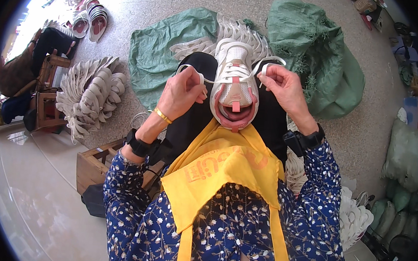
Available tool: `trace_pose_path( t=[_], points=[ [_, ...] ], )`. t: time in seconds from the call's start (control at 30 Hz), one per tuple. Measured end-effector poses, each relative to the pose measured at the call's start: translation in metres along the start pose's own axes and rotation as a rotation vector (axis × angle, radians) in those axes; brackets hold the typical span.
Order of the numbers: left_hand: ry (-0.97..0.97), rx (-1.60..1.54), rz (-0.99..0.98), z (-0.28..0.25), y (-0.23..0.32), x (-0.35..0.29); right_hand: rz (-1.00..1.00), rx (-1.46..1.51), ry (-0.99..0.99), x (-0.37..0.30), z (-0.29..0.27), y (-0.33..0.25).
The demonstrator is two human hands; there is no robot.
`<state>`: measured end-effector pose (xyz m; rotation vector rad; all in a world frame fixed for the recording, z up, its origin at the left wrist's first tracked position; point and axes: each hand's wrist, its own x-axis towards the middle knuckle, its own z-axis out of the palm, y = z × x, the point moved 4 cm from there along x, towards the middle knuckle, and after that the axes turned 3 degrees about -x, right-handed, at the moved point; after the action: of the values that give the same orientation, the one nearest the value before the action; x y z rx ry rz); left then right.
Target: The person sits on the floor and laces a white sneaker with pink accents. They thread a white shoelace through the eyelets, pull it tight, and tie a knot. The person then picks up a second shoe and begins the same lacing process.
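A white sneaker (233,76) with pink and tan trim rests on my lap between my knees, its toe pointing away and its heel opening toward me. White laces (232,74) run across its tongue, and the loose ends stretch out to both sides. My left hand (182,91) is closed on one end of the lace, left of the shoe. On the other side, my right hand (282,84) pinches the other end between thumb and fingers. Below the heel, a yellow apron (221,165) covers my lap.
Nested white shoe parts (90,93) lie piled on the floor at left, with more (240,31) beyond my knees. Green woven sacks (315,60) spread on both sides ahead. A wooden stool (95,166) stands by my left elbow. Another person (29,64) sits at far left.
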<state>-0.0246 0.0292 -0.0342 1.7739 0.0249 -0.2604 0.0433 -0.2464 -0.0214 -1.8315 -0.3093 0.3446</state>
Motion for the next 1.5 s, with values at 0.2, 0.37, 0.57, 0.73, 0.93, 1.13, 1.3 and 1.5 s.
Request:
trace_pose_path(
  t=[0.2, 0.37, 0.57, 0.73, 0.93, 1.13, 1.3, 1.5],
  points=[
    [-0.02, -0.025, -0.008, 0.004, -0.005, 0.007, 0.045, 0.266, 0.017, -0.012, 0.009, 0.003],
    [-0.013, -0.068, -0.011, 0.005, -0.01, 0.009, -0.006, 0.185, 0.06, -0.012, 0.011, 0.006],
    [0.071, -0.112, 0.018, 0.006, -0.01, 0.012, -0.141, -0.124, 0.112, -0.015, 0.016, -0.017],
    [0.126, -0.214, 0.074, 0.011, -0.013, 0.019, -0.313, -0.476, 0.109, -0.013, 0.024, -0.042],
    [0.138, -0.31, 0.101, 0.013, -0.018, 0.018, -0.212, -0.41, 0.063, -0.009, 0.026, -0.033],
    [0.133, -0.331, 0.103, 0.015, -0.009, 0.018, -0.163, -0.331, 0.065, -0.01, 0.027, -0.029],
    [0.142, -0.25, 0.128, 0.018, -0.006, 0.019, -0.167, -0.338, 0.072, -0.01, 0.025, -0.028],
    [0.246, 0.149, 0.221, 0.021, 0.015, 0.011, -0.167, -0.324, 0.076, -0.011, 0.025, -0.026]
  ],
)
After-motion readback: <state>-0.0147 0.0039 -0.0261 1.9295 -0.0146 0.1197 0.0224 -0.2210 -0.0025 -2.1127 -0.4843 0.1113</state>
